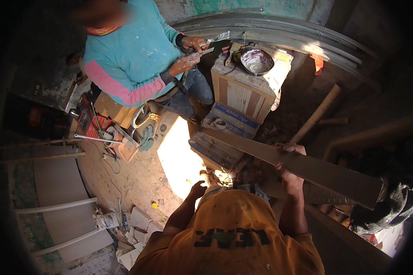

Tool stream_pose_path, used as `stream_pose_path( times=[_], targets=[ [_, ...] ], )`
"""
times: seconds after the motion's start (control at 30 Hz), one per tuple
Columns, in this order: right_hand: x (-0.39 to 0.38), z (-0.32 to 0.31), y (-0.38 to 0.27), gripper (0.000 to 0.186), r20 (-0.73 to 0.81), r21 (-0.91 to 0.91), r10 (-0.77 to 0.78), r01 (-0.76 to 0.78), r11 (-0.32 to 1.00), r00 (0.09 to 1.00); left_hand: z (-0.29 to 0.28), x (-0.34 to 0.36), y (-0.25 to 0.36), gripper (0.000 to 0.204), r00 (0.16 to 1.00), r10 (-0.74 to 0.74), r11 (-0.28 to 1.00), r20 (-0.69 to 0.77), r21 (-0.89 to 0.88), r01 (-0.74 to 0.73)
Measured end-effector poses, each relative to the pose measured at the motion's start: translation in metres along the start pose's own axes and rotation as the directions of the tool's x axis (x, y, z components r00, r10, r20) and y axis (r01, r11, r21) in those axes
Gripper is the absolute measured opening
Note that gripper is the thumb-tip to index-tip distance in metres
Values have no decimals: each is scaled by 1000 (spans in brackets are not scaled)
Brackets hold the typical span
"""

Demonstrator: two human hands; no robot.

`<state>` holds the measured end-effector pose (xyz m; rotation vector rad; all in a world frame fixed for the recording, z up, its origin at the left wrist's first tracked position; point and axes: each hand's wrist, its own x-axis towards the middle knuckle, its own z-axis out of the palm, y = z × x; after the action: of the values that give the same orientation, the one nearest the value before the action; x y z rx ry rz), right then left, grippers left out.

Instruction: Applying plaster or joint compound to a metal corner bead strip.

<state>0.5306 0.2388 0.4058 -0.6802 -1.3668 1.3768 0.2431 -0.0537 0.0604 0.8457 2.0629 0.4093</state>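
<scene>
My right hand (291, 165) is closed around a long, flat brown board (339, 183). The thumb lies along one edge and the fingers wrap the other. The board slants from the lower right up towards stacked boxes (227, 128); its far, narrow-looking end overlaps them, and I cannot tell if it touches. By my left thigh hangs my left hand (198, 189), with its fingers loosely apart and nothing visible in it. A co-worker in a turquoise and pink shirt (142, 50) faces me, holding a putty knife (218, 39) in one hand and a second small blade (206, 51) in the other.
A large carton (238, 89) bears a metal bowl (257, 62) of whitish paste and a paintbrush (234, 49). Long metal channels (303, 39) line the far wall. A wooden pole (317, 112) leans at right. Tools, a cable and broken white pieces (137, 229) litter the left floor.
</scene>
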Motion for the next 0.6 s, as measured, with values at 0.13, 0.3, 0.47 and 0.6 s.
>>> stream_pose_path(
  times=[0.13,0.3,0.47,0.6],
  targets=[
    [-3,-1,0,52,-2,-3,6,-6,1000,1000,0,-1,3,46,998,-52,998,30,-36,53],
    [-5,-3,-4,48,17,-6,6,-6,1000,1000,9,6,-7,44,999,-3,1000,42,-8,4],
    [-5,3,-4,47,38,13,13,-14,1000,999,20,15,-39,47,997,27,998,74,58,-32],
    [-5,4,-5,46,50,19,4,-5,1000,999,17,10,-36,53,996,78,990,30,119,-81]
  ],
)
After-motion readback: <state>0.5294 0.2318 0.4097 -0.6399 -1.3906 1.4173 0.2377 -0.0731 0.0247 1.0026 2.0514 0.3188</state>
